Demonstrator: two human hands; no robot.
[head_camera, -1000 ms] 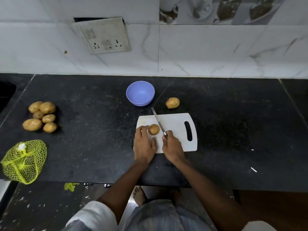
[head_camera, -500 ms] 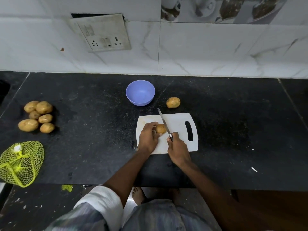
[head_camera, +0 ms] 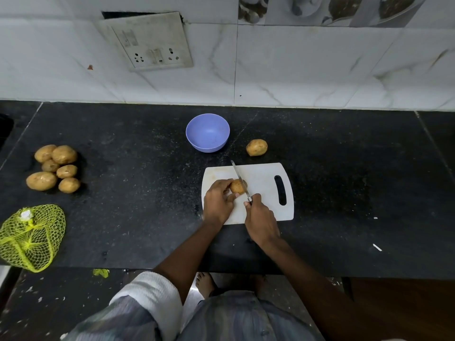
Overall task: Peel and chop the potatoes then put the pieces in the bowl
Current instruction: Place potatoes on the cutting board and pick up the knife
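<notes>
The potato lies mid-board, unpeeled. The left hand grips it from the left to stop it rolling. The right hand clenches the knife, blade across the potato's right end. The bowl waits empty just beyond the board, within easy reach.

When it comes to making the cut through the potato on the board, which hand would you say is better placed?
The right hand: it grips the knife, whose blade lies across the potato on the cutting board. The left hand holds the potato steady.
</notes>
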